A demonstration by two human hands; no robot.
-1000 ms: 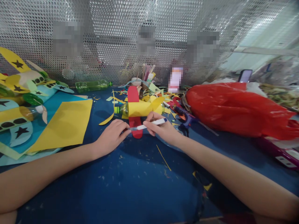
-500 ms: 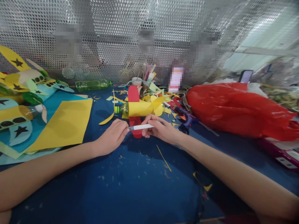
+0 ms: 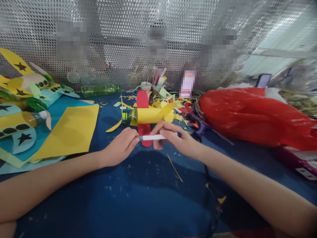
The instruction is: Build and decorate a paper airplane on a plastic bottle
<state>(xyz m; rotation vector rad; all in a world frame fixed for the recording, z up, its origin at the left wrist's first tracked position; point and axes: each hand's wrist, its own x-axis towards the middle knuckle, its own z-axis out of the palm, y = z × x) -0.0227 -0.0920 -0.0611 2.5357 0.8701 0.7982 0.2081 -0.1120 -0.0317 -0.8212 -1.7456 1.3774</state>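
Both hands meet over the middle of the blue counter [image 3: 153, 198], sharing one white marker [image 3: 152, 137] that lies level between them. Her left hand [image 3: 121, 147] pinches the marker's left end with its fingertips; the right hand [image 3: 177, 140] curls over the barrel, thumb below and fingers on top. Whether the left end is a cap I cannot tell.

Just beyond the marker sits a bottle plane [image 3: 148, 115]: a clear bottle wrapped in yellow paper, with a red wing [image 3: 143, 119] crossing it whose near tip shows right behind the marker. To the left lies a yellow sheet [image 3: 68, 132], and farther left finished planes [image 3: 22, 99] with black stars. A green bottle [image 3: 99, 90] rests by the far mesh wall, and a red plastic bag [image 3: 250, 115] bulks on the right. Paper scraps litter the surface.

To my eye, the grip works best if the right hand keeps the barrel steady and level while the left does the fine work, pulling straight along the marker's length, not sideways. Keeping both wrists low near the counter would stop the tip from brushing the red wing.
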